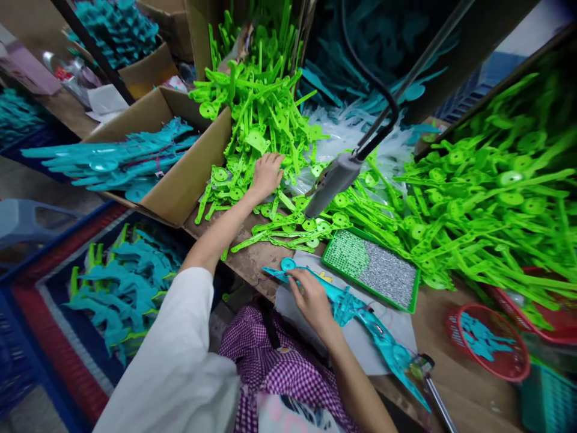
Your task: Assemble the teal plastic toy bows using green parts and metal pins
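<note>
My left hand point(267, 174) reaches onto a heap of bright green plastic arms point(261, 120) with round ends. Its fingers are extended over the pieces, and none is seen lifted. My right hand point(311, 297) pinches the near left end of a long translucent blue plastic part point(378, 331), beside a round blue disc point(288, 264). This part lies slantwise on a pale sheet point(396, 325), with thin wires and a small mechanism along it. A grey power screwdriver point(333, 183) hangs above the bench, nose down, touching neither hand.
A green tray point(327, 255) of tiny silver metal pieces stands behind the blue part. Left are a cardboard box point(198, 174) of blue parts and a blue crate point(27, 264). More green arms point(478, 204), a red basket point(525, 367) and a metal-shafted tool point(439, 400) lie right.
</note>
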`<state>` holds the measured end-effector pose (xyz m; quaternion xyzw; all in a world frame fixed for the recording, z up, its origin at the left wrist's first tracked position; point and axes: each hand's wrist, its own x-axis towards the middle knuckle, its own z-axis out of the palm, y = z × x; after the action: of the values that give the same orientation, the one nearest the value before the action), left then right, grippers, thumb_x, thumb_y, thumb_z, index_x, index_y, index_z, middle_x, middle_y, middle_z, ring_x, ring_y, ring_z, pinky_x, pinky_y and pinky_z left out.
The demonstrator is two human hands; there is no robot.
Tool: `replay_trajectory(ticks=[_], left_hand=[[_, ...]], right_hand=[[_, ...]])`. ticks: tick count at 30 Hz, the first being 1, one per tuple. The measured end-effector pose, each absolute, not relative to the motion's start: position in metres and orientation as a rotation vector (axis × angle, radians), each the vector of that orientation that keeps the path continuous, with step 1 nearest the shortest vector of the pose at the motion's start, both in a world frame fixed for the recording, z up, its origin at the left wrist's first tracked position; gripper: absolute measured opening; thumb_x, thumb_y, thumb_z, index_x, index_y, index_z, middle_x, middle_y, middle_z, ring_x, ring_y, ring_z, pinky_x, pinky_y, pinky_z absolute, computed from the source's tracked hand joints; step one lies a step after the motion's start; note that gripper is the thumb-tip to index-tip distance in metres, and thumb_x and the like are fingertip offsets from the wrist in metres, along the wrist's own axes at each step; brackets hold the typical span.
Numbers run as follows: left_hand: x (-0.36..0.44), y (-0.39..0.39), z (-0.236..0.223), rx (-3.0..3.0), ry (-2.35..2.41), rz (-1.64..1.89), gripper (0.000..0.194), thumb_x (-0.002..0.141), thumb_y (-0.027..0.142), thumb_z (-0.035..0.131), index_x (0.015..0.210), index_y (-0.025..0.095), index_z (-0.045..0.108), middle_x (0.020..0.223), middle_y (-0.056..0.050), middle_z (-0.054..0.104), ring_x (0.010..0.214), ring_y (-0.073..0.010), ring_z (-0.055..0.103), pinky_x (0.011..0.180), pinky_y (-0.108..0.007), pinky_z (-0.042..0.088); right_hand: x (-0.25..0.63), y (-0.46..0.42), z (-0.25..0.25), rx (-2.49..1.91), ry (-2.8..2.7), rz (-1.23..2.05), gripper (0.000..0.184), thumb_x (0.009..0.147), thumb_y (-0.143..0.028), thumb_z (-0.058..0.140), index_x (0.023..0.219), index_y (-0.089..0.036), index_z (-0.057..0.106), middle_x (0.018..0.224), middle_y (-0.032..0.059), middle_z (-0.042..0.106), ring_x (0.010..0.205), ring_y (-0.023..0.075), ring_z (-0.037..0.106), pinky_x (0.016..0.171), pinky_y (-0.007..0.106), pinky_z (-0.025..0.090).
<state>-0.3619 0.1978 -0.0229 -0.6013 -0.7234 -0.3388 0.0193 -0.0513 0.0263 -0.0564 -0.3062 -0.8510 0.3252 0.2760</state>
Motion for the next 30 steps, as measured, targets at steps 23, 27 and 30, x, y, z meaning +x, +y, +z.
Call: replay_trajectory(ticks=[23, 27, 30], left_hand=[[-0.296, 0.024, -0.1, -1.836, -2.108, -1.082, 0.018, 0.097, 0.03, 0.061, 0.102, 0.029, 0.079, 0.12, -0.012, 0.071, 0.115, -0.0291, 0.065, 0.096, -0.046, 0.045], [-0.287, 0.018, -0.103, -1.903, -1.957, -1.059, 0.021, 0.098, 0.025, 0.06, 0.106, 0.031, 0.079, 0.118, -0.011, 0.071, 0.11, -0.0281, 0.067, 0.095, -0.046, 0.045], [-0.268, 0.001, -0.101, -1.96, -1.853, -1.098, 0.022, 0.097, 0.022, 0.062, 0.11, 0.034, 0.076, 0.114, -0.008, 0.07, 0.107, -0.0258, 0.068, 0.096, -0.045, 0.047]], right_hand=[[-0.099, 0.092, -0.004, -0.971, -1.825, 1.25, 0.034, 0.095, -0.053, 0.056, 0.103, -0.025, 0.073, 0.104, 0.0063, 0.077, 0.09, 0.0211, 0.071, 0.086, 0.039, 0.057], [-0.121, 0.107, -0.018, -1.102, -1.859, 1.285, 0.044, 0.092, -0.057, 0.058, 0.119, -0.023, 0.068, 0.109, 0.0091, 0.075, 0.083, 0.0207, 0.07, 0.079, 0.038, 0.056], [-0.136, 0.11, -0.03, -1.098, -1.935, 1.335, 0.043, 0.091, -0.055, 0.061, 0.12, -0.023, 0.068, 0.103, 0.0081, 0.076, 0.083, 0.0212, 0.07, 0.081, 0.038, 0.056]])
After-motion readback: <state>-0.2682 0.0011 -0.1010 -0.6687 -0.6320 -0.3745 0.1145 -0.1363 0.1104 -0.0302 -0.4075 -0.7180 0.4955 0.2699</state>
